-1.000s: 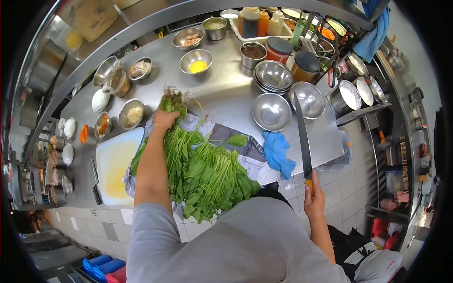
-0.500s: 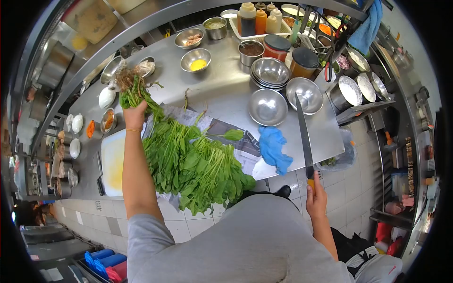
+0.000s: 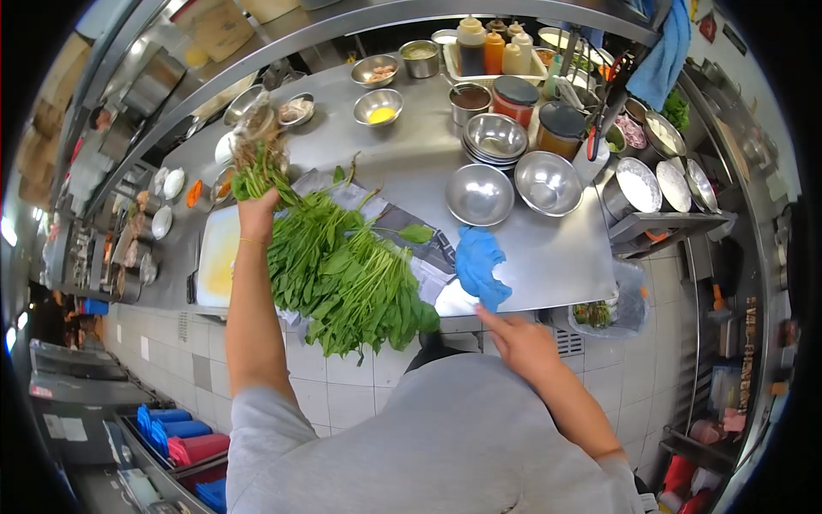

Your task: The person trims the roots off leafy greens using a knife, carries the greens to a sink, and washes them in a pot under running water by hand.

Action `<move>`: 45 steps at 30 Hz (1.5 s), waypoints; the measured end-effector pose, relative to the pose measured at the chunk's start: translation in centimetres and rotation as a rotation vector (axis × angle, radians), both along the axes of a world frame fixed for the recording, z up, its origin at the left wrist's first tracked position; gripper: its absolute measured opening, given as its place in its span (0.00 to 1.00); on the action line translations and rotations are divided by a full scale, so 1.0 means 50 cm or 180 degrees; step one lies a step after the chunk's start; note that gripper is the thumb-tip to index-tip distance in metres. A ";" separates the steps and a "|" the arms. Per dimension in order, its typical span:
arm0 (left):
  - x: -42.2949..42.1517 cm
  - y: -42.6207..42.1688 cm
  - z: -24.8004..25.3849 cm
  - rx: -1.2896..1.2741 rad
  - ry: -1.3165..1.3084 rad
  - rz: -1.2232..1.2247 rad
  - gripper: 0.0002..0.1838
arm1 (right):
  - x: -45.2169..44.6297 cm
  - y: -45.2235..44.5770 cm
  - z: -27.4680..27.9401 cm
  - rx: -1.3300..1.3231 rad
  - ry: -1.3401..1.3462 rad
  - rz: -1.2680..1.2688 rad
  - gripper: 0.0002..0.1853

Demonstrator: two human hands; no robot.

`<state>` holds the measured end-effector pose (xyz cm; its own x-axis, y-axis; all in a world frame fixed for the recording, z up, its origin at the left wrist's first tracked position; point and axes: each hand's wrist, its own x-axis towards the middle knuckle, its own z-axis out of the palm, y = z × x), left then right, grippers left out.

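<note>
My left hand (image 3: 257, 214) is closed round the root end of a bunch of leafy greens (image 3: 334, 265), at the left of the pile. The greens lie on newspaper (image 3: 419, 231) and hang over the table's front edge. My right hand (image 3: 524, 344) is near that edge, just below a crumpled blue cloth (image 3: 479, 265). Its index finger stretches toward the cloth and the other fingers curl; what they hold, if anything, is hidden. No knife can be made out in it.
Left of the greens is a cutting board (image 3: 220, 253). Steel bowls (image 3: 479, 195) stand behind the cloth, with lidded jars (image 3: 560, 128) beyond. A bowl of yolk (image 3: 378, 108) is farther back. A clear bag (image 3: 629, 300) hangs at the right, and a metal shelf rail (image 3: 360, 21) crosses above.
My left hand first swung left with the root end of the greens, and the view then shifted. My right hand moved left toward the cloth; the long knife it held upright is no longer visible.
</note>
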<state>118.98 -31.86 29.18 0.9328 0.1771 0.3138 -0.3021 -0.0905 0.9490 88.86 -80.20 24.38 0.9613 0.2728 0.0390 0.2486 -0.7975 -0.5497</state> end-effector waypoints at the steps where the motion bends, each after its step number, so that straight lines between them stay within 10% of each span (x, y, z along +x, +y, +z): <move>1: -0.024 0.003 -0.011 -0.0037 0.0131 0.0111 0.24 | 0.024 0.024 0.026 -0.0843 0.0136 0.0278 0.34; 10: -0.170 0.046 -0.007 0.0746 0.0565 0.0236 0.15 | 0.224 0.225 0.047 -0.1164 -0.1790 0.1306 0.31; 26: -0.153 0.098 0.036 -0.0690 -0.0437 -0.0218 0.28 | 0.031 -0.017 -0.051 -0.0319 -0.0059 0.0140 0.32; 37: -0.214 -0.647 0.141 -0.1492 0.0479 -0.2492 0.32 | -0.437 -0.333 -0.147 0.0162 -0.0676 -0.2650 0.31; 39: -0.241 -0.794 0.056 -0.0876 0.0193 -0.2594 0.32 | -0.477 -0.370 -0.162 0.0356 -0.0827 -0.2926 0.30; 41: -0.289 -0.944 0.002 0.1589 0.0387 -0.1578 0.31 | -0.516 -0.397 -0.170 0.0251 -0.1118 -0.3390 0.28; 42: -0.351 -1.037 0.079 0.1596 0.1387 -0.2151 0.33 | -0.534 -0.407 -0.178 0.0275 -0.1117 -0.3351 0.28; 45: -0.376 -1.248 -0.010 0.1420 0.0959 -0.3286 0.27 | -0.573 -0.453 -0.226 0.0022 -0.1286 -0.3886 0.27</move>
